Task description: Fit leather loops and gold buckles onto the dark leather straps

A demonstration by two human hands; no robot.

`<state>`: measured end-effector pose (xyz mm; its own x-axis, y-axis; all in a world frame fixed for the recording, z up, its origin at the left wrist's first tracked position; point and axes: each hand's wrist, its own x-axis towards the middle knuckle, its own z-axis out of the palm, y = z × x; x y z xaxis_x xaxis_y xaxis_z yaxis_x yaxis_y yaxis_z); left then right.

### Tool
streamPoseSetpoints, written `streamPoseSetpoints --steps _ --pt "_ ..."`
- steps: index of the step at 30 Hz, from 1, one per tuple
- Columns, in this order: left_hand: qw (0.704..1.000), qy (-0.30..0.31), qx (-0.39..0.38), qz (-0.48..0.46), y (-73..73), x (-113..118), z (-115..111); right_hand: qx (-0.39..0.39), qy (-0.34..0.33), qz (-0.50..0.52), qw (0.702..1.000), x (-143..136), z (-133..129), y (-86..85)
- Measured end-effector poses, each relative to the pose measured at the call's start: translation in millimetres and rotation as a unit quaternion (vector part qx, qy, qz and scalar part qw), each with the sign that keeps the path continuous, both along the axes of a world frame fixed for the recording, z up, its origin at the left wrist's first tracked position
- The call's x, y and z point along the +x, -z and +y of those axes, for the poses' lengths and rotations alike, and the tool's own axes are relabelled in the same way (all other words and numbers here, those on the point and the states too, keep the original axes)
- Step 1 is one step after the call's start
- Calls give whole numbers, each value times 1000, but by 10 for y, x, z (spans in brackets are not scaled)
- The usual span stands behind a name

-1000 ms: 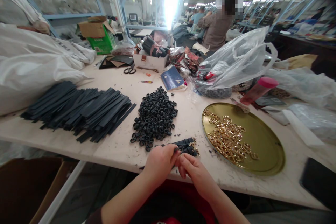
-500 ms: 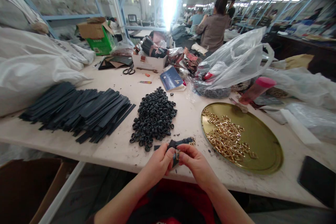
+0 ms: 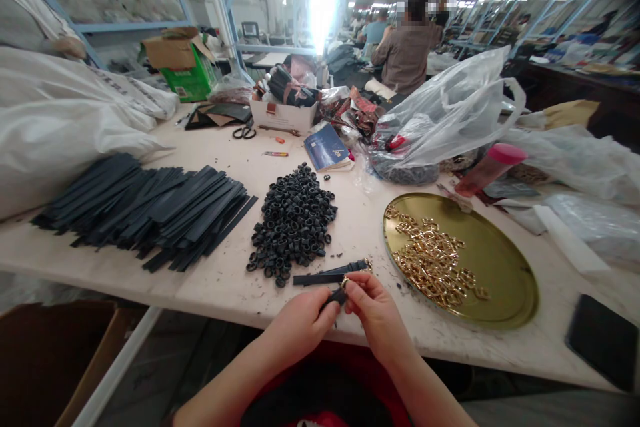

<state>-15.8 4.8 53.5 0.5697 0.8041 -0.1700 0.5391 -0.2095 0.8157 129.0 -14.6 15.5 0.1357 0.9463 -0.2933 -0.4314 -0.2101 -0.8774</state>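
Note:
My left hand (image 3: pixel 305 320) is closed on a black strap (image 3: pixel 336 295), most of which the fingers hide. Pinched in my right hand (image 3: pixel 373 307) is a small gold buckle (image 3: pixel 345 282) at the strap's upper end. Just beyond my fingers, black straps with buckles (image 3: pixel 330 273) lie on the table. A heap of small black loops (image 3: pixel 295 220) sits past my left hand. To the right, a round gold tray (image 3: pixel 500 260) bears a pile of gold buckles (image 3: pixel 430 260).
Flat black strips (image 3: pixel 155 207) lie in a wide pile at left beside white sacks (image 3: pixel 60 127). Farther back are scissors (image 3: pixel 244 133), a blue booklet (image 3: pixel 327 147), a white box (image 3: pixel 283 115) and a clear plastic bag (image 3: pixel 450 113). A black phone-like slab (image 3: pixel 603 340) rests near the right edge.
My hands have turned the strap and buckle, so the buckle now points up and away. The left fingers have shifted off the straps lying behind, which show more fully.

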Motion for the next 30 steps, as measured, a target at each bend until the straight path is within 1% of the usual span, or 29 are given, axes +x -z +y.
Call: streamPoseSetpoints --steps 2,3,5,8,13,15,18,20,21,23,25,27,28,29,30 --pt "1000 -21 -22 -9 -15 -7 -11 -7 19 27 999 29 24 4" --pt "999 -29 -33 -21 -20 -9 -17 -8 18 25 999 31 27 5" --pt "996 -39 -55 -53 -17 -10 -24 3 -2 -17 1000 7 15 2" --pt "990 -57 -95 -90 26 -4 -23 33 -31 -89 995 -59 -33 -15" --pt "978 -80 -153 -121 106 17 -14 40 -45 -129 990 -92 -75 -47" --pt "972 -85 -176 -130 121 29 -11 27 -49 -105 993 -89 -67 -46" --pt "963 -84 -206 -150 134 41 3 3 -59 -28 998 -94 -43 -29" --pt "957 -82 -223 -165 138 42 21 0 -63 -26 998 -98 -29 -15" --pt "954 -80 -234 -171 139 41 31 4 -63 -53 997 -97 -26 -10" --pt "944 -81 -262 -186 143 44 46 32 -48 -155 986 -86 -25 -4" --pt "932 -94 -285 -201 151 54 49 96 -22 -282 954 -64 -31 -5" --pt "930 -125 -280 -204 158 68 35 170 -12 -369 914 -37 -35 -4" --pt "934 -141 -265 -196 158 72 23 191 -18 -385 903 -24 -34 -2" --pt "940 -152 -246 -181 153 72 8 194 -31 -382 903 -14 -31 3" --pt "948 -155 -226 -164 144 67 -6 178 -51 -361 914 -8 -26 10"
